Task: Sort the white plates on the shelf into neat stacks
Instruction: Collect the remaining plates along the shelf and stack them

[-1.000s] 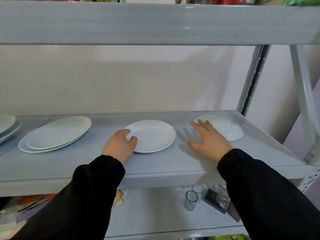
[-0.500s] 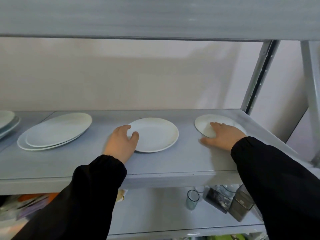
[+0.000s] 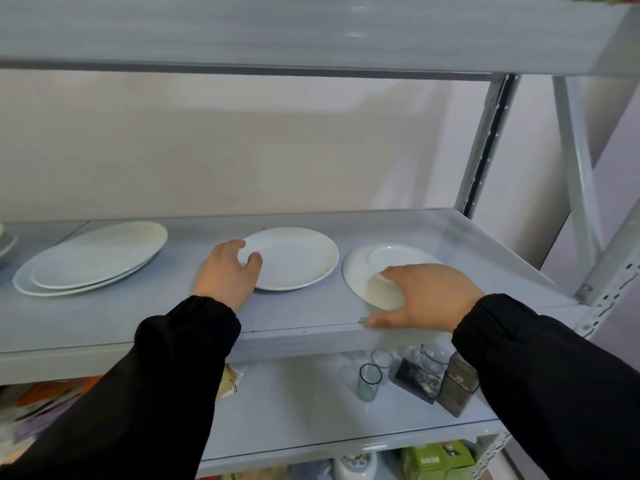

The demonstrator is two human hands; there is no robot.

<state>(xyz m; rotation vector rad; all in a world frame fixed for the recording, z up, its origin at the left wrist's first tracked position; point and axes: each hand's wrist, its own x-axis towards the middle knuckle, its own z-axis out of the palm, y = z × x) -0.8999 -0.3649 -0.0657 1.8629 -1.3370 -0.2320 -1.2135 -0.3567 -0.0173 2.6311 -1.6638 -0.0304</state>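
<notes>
On the grey shelf (image 3: pixel 110 317) lie white plates. A round plate (image 3: pixel 294 259) sits in the middle; my left hand (image 3: pixel 228 271) grips its left rim, thumb on top. To its right a smaller plate (image 3: pixel 370 271) lies near the shelf's front edge; my right hand (image 3: pixel 426 297) holds its near rim, fingers on top and thumb at the shelf edge. Two oval plates (image 3: pixel 93 259) are stacked at the left. Another plate edge (image 3: pixel 5 242) shows at the far left.
The upper shelf board (image 3: pixel 311 32) hangs low over the plates. A metal upright (image 3: pixel 485 147) stands at the back right. On the shelf below stand a glass (image 3: pixel 369 381), another glass (image 3: pixel 381 360) and dark boxes (image 3: pixel 457 389).
My right hand reached the small right plate, took hold of it and pulled it left and toward the front edge. My left hand stayed on the middle plate's rim.
</notes>
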